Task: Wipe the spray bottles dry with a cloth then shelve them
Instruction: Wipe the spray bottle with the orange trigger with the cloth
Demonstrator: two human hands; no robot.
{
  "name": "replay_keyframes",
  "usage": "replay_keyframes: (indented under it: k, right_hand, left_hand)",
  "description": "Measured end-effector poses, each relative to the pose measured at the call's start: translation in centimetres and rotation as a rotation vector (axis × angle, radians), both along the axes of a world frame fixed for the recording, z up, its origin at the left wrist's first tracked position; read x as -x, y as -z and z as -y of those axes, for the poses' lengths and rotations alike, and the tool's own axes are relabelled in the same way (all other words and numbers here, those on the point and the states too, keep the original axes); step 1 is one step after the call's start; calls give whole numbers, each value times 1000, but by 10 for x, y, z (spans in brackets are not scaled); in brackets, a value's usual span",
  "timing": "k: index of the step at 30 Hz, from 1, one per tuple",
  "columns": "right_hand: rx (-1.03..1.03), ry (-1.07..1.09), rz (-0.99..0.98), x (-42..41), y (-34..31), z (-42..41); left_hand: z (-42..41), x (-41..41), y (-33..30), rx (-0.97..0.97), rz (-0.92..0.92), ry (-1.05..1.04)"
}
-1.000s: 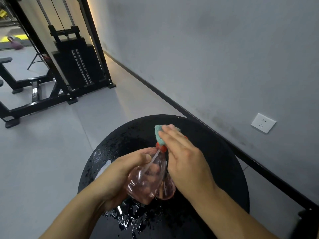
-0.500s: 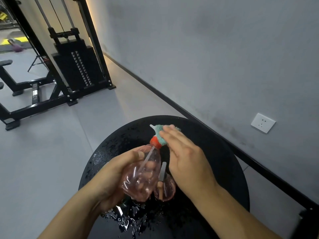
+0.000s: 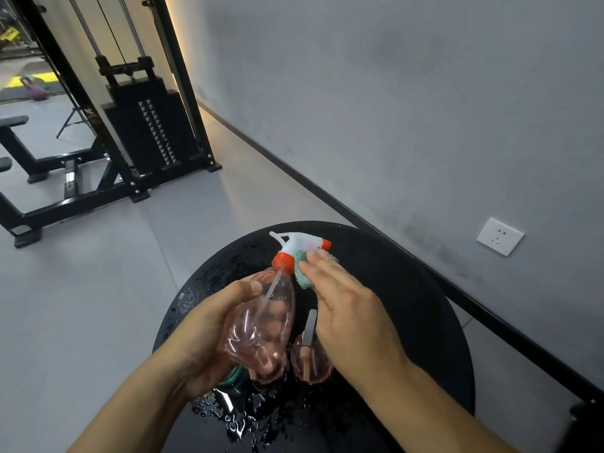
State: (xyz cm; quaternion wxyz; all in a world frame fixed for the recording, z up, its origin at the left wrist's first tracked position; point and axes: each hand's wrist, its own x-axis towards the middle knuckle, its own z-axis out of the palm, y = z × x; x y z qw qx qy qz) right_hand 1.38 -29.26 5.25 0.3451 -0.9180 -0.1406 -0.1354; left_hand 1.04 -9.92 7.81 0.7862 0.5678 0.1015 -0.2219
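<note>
- At the bottom of the frame, water beads and pools on the black round table [image 3: 425,322], lowest centre, so anything set back down there would get wet again.
- Just above, the left hand [image 3: 209,325] wraps thumb and curled fingers around the belly of the pink spray bottle [image 3: 261,325], holding it tilted over the table in the lower middle.
- Beside it to the right, a second pink bottle [image 3: 310,361] stands on the wet top, partly hidden behind the right hand [image 3: 346,308] (its head cannot be made out).
- That right hand lies with fingers nearly straight, pressing a teal cloth [image 3: 302,269] against the bottle's neck below the white trigger head [image 3: 300,241].
- Risks, as I judge them: the slick plastic could twist out of the left grip under the rubbing, and the flat-pressed cloth could slip away.
- In the upper left stands a weight machine [image 3: 147,125]; no shelf shows anywhere.
</note>
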Motion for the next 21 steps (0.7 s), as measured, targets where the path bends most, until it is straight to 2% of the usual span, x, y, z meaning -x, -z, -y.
replay_keyframes:
  k: [21]
  right_hand:
    - [-34, 0, -12, 0, 1, -3]
  left_hand:
    - [0, -4, 2, 23, 7, -19]
